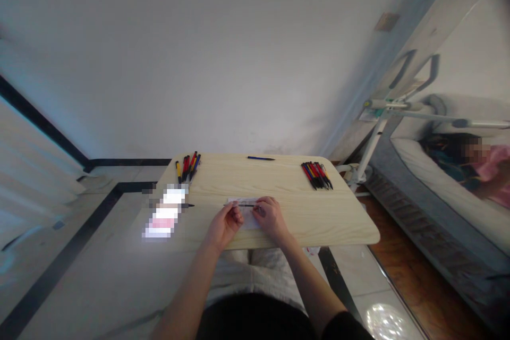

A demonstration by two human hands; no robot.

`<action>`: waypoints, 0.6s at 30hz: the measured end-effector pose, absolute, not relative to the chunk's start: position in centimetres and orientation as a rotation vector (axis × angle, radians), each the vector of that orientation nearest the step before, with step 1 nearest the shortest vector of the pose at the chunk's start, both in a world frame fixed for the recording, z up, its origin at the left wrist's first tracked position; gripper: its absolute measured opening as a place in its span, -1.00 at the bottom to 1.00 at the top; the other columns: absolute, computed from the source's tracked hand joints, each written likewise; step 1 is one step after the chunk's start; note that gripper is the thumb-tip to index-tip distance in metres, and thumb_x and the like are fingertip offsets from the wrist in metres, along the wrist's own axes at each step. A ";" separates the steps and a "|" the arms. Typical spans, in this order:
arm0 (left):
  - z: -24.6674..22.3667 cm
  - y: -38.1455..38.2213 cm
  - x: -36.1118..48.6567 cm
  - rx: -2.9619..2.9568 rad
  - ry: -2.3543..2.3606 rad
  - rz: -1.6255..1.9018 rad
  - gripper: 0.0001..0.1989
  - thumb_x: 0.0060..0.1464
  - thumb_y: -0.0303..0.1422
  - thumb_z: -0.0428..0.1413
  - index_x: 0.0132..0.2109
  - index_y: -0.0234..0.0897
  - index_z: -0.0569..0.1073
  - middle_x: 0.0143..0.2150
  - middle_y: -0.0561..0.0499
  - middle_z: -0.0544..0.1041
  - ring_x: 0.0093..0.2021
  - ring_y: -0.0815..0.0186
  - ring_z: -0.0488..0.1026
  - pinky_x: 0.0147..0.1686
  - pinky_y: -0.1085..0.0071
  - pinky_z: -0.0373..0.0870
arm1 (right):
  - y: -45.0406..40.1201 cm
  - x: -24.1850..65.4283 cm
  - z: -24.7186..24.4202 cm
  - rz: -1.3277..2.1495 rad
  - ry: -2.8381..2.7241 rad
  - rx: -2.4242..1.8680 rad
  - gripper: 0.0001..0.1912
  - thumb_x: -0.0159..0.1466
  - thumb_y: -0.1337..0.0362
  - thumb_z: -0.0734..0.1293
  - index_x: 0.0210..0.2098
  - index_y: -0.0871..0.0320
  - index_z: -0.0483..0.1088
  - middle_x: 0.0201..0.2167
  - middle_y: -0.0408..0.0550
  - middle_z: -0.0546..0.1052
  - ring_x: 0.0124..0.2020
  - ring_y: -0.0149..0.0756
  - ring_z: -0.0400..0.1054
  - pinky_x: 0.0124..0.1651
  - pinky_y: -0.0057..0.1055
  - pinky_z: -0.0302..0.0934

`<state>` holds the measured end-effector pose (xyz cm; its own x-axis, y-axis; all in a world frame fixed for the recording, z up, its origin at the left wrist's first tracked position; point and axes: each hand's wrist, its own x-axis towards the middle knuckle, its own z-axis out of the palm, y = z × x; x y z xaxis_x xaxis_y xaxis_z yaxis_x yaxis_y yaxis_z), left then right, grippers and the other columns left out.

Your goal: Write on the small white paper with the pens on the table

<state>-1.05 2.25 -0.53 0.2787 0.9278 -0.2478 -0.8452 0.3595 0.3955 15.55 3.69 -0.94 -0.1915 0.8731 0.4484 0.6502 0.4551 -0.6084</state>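
A thin dark pen part (247, 205) lies level between my two hands, over a white paper (250, 220) near the table's front edge. My left hand (226, 224) pinches its left end, with the fingers curled. At its right end, the fingertips of my right hand (271, 217) are closed on it. Whether it is a refill or a whole slim pen is too small to tell. A blue pen (261, 158) lies alone at the table's back edge. Several red, blue and yellow pens (187, 167) are at the back left, and another group of pens (316, 176) is at the back right.
The pale wooden table (346, 223) stands against a wall. On its left side a bright, pixelated phone-like object (165, 213) lies beside a dark pointed item (190, 205). To the right are a white metal frame (372, 149) and a person on a grey sofa (414, 164).
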 end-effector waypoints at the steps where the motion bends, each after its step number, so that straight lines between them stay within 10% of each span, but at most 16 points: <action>1: -0.5 2.2 -1.0 0.201 0.478 1.201 -0.90 0.00 -0.46 0.05 -0.29 -0.39 0.40 -0.52 0.05 0.34 -0.54 0.49 0.27 -0.55 0.54 0.26 | 3.6 15.6 -1.0 0.397 -1.892 -1.262 -0.91 0.07 0.35 0.31 -0.40 0.14 0.44 -0.33 -0.02 0.45 -0.21 -0.24 0.27 -0.12 -0.30 0.13; 18: -0.2 2.2 -1.0 0.144 0.461 1.211 -0.92 0.00 -0.42 0.03 -0.36 -0.34 0.40 -0.57 0.08 0.30 -0.56 0.47 0.27 -0.54 0.51 0.23 | 1.8 16.5 -1.5 0.829 -1.332 -1.263 -0.85 0.06 0.23 0.29 -0.45 0.21 0.39 -0.56 -0.13 0.42 -0.54 -0.39 0.25 -0.48 -0.48 0.12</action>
<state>-0.97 2.20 -0.18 0.2732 0.9245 -0.2657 -0.8670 0.3563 0.3485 16.49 1.75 -1.53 0.1330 0.9643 0.2292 0.2208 0.1966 -0.9553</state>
